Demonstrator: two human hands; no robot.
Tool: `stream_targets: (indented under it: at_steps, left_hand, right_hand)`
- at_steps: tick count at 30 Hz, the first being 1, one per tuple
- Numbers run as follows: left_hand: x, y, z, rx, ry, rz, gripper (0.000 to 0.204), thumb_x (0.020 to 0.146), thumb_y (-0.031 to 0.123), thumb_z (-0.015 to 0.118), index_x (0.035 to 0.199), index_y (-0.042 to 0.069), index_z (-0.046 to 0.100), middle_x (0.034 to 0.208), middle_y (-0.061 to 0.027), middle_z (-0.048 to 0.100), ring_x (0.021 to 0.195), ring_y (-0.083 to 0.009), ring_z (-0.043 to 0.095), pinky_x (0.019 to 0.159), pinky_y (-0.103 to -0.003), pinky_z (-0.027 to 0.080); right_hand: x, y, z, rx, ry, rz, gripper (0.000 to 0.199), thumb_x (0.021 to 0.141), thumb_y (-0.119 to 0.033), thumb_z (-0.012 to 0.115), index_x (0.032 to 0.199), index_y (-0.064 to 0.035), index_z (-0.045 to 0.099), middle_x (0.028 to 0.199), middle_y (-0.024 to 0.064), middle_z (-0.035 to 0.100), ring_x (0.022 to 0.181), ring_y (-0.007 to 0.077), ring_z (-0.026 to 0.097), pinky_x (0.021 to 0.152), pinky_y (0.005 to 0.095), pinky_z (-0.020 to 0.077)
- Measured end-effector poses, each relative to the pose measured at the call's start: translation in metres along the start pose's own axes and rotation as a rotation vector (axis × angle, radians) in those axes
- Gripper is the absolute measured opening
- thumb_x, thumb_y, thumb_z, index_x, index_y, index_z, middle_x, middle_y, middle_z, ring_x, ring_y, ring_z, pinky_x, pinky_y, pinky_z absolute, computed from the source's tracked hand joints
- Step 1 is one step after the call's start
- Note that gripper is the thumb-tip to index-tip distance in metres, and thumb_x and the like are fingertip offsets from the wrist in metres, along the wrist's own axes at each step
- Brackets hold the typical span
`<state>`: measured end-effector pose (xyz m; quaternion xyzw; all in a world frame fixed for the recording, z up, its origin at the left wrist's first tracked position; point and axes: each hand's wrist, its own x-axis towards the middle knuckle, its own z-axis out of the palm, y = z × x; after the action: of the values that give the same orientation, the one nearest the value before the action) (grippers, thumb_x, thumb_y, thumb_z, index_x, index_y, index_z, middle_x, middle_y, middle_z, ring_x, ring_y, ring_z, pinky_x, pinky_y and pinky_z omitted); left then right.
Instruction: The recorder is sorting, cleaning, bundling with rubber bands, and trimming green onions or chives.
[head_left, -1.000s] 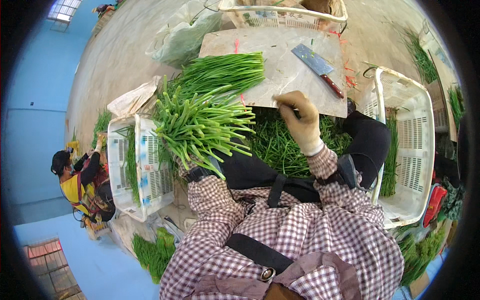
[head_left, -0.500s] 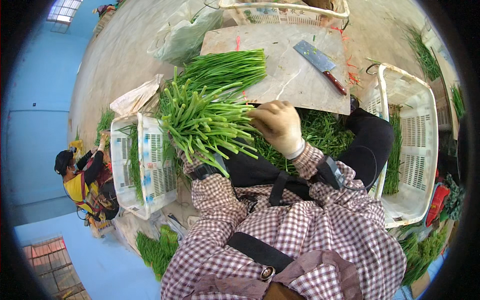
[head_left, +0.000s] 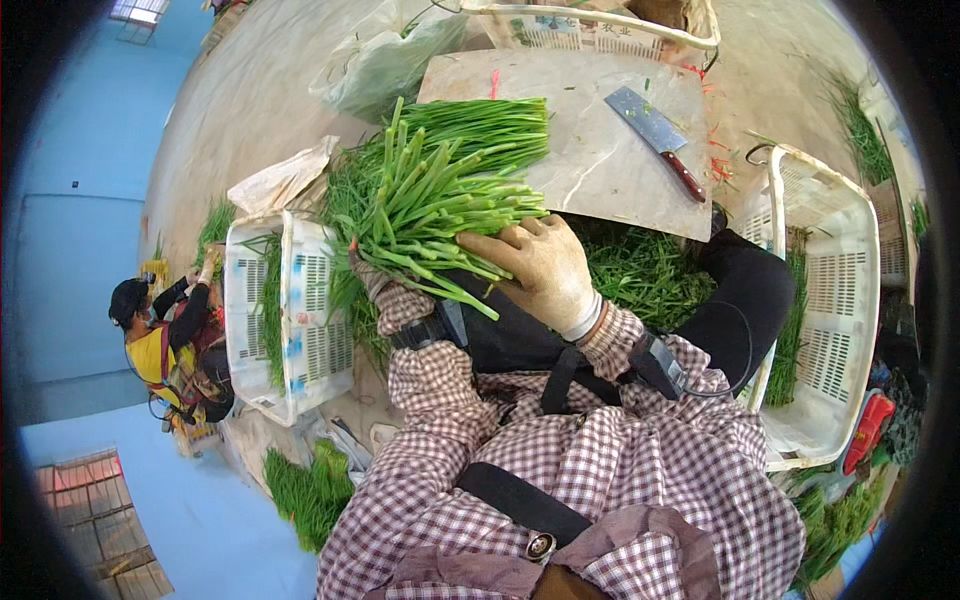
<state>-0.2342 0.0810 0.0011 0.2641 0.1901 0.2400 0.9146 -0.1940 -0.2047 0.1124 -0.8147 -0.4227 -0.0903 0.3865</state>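
A thick bunch of green chives (head_left: 425, 205) is held up over my lap, its pale cut ends fanned toward the right. My left hand is mostly hidden beneath and behind the bunch, closed round it; the checked sleeve and a black wrist strap show below. My right hand (head_left: 545, 270), in a pale, stained glove, lies against the right side of the bunch, its fingers bent over the stalk ends. Just beyond, a neat pile of chives (head_left: 500, 125) rests on the left part of a grey board (head_left: 590, 170). A cleaver (head_left: 650, 125) with a brown handle lies on the board's right.
White plastic crates stand to the left (head_left: 290, 340), right (head_left: 835, 300) and far side (head_left: 590, 30). Loose green trimmings (head_left: 640, 275) lie below the board, between my knees. A clear plastic bag (head_left: 385, 75) sits at the far left. Another person (head_left: 175, 340) works beyond the left crate.
My right hand has moved left and down over the stalk ends, its fingers now lying across them. The bunch has tilted, with its stalks pointing further upward and right. The view has shifted slightly.
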Motion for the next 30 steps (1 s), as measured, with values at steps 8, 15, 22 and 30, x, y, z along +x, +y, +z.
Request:
stream_targets:
  at_steps: [8,15,22,30]
  left_hand:
    - [0.0,0.001,-0.001,0.067,0.031,0.015,0.048,0.09,0.042,0.036,0.119,0.007,0.052,0.114,-0.0115,0.058,0.1,-0.03,0.055,0.087,-0.044,0.045]
    - [-0.01,0.005,0.011,0.102,0.239,0.057,0.056,0.088,0.048,0.034,0.126,0.009,0.047,0.124,-0.0139,0.052,0.109,-0.0346,0.05,0.092,-0.051,0.039]
    - [-0.004,0.014,-0.029,-0.131,0.007,0.064,0.053,0.083,0.045,0.042,0.118,0.008,0.054,0.116,-0.0147,0.057,0.102,-0.0362,0.054,0.085,-0.053,0.044]
    - [-0.003,0.002,-0.008,0.139,0.168,0.108,0.052,0.09,0.043,0.03,0.122,0.006,0.049,0.118,-0.0139,0.054,0.101,-0.0306,0.054,0.085,-0.045,0.047]
  right_hand:
    - [0.002,0.018,0.016,0.017,0.041,-0.03,0.033,0.062,-0.018,0.068,0.095,-0.0132,0.063,0.095,0.0041,0.061,0.094,0.023,0.055,0.077,0.0378,0.0413]
    - [-0.032,0.038,-0.029,0.555,0.064,-0.029,0.013,0.07,-0.009,0.066,0.083,-0.0072,0.065,0.079,0.0064,0.064,0.073,0.0221,0.06,0.067,0.0325,0.0441]
    - [-0.079,0.048,-0.057,0.071,-0.552,0.245,0.024,0.073,-0.019,0.067,0.096,-0.0124,0.065,0.081,0.0054,0.064,0.075,0.0207,0.06,0.068,0.0334,0.0459]
    - [0.007,0.013,0.002,-0.336,-0.048,-0.121,0.025,0.074,-0.018,0.052,0.097,-0.0151,0.06,0.101,0.0021,0.057,0.096,0.0179,0.053,0.079,0.0339,0.0438]
